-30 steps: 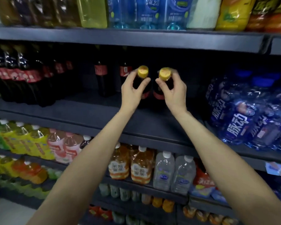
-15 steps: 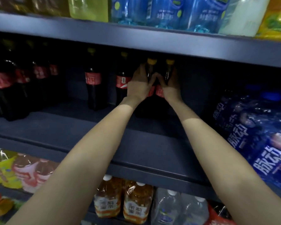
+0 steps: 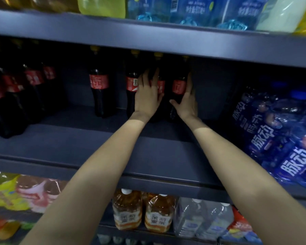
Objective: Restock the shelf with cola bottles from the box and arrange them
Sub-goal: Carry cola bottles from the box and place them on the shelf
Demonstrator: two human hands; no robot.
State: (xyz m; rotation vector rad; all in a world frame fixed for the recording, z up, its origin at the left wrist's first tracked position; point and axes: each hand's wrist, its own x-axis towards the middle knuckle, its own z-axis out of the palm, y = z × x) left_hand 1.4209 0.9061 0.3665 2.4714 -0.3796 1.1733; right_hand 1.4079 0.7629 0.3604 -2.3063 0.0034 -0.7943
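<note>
Cola bottles, head view only: two large dark ones w/ red labels & yellow caps stand upright deep on the grey middle shelf (image 3: 148, 149), side by side. The left cola bottle (image 3: 160, 85) is mostly hidden behind the left hand (image 3: 147, 96); the right cola bottle (image 3: 179, 85) sits between thumb & fingers of the right hand (image 3: 186, 101). Left hand: fingers long and fairly straight up the bottle's front, palm against it; looks like pressing/steadying, not a wrap. Right hand: fingers round the bottle's right side at label height, thumb out across the lower front, so a grasp on it. Just left stands a third cola bottle (image 3: 132, 85), touching or nearly so; can't tell which. A fourth cola bottle (image 3: 99, 84) is apart further left, and a cola group (image 3: 16, 89) at far left. Blue drink packs (image 3: 279, 138) at right, tea bottles (image 3: 143, 213) on the shelf below. No box in view.

Handling, as judged: full big PET bottles, so heavy-ish, top-heavy when slid, rigid under pressure from the fizz. Smooth plastic, label film maybe slick; not fragile, but a tip could knock neighbours over. Best hold: the waist at or just below the label, or low on the body when pushing back. Little clearance under the upper shelf (image 3: 148, 38), so slide, don't lift.
</note>
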